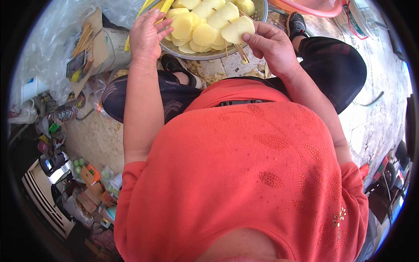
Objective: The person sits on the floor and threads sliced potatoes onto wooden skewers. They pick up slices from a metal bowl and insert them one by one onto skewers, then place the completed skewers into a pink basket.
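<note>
A perforated metal basin (260, 13) holds thin, pale yellow slices (204, 35) that look like potato. Across the top of the pile runs a row of slices threaded on a thin wooden stick (223, 15). Between thumb and fingers, my right hand (273, 44) pinches the end slice (238, 29) of that row, at the basin's right side. Bare ends of several wooden skewers (241, 53) stick out over the near rim below it. My left hand (147, 36) is raised at the basin's left edge, fingers apart, with nothing visible in it.
On the left, a bundle of wooden skewers (84, 37) and a phone-like dark device (76, 64) lie on cardboard (98, 49). Clear plastic sheeting (55, 42) is heaped behind. Peelings (212, 77) litter the floor between my feet. A white bucket (355, 19) stands at the upper right.
</note>
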Demonstrator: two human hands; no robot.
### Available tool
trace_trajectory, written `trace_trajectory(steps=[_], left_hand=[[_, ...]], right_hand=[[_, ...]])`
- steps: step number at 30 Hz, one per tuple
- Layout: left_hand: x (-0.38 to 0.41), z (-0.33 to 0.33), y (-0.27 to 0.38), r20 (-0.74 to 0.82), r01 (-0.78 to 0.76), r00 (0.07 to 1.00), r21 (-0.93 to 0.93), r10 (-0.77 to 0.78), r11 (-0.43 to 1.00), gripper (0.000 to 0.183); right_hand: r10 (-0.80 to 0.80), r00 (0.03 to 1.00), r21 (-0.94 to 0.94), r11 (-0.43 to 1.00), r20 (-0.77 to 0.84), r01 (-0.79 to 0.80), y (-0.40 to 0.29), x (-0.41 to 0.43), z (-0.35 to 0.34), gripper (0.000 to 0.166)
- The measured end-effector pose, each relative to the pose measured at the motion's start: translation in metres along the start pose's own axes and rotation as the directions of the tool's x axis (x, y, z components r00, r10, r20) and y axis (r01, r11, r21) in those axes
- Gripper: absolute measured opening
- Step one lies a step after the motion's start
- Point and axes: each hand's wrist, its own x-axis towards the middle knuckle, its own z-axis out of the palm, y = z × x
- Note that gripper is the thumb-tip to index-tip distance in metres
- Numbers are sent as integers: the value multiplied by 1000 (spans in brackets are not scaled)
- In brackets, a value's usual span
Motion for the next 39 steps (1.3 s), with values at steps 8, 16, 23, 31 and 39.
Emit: trace_trajectory(steps=[8,16,23,31,39], left_hand=[[14,-14,-2,249,-238,968,836,44,495,39],[8,14,-40,302,-310,943,950,139,39,46],[6,15,-32,294,-300,953,948,68,106,44],[15,28,-16,368,-385,907,921,205,52,37],[73,73,-28,470,-459,881,878,61,-135,36]], right_hand=[[-42,996,87,995,-79,49,-2,-2,-6,11],[-5,998,85,996,-55,10,2,-2,-7,13],[26,996,79,997,-91,-18,-3,-4,1,11],[-30,980,174,983,-196,65,-14,2,-9,9],[-1,973,222,974,-229,53,-23,-2,-11,10]])
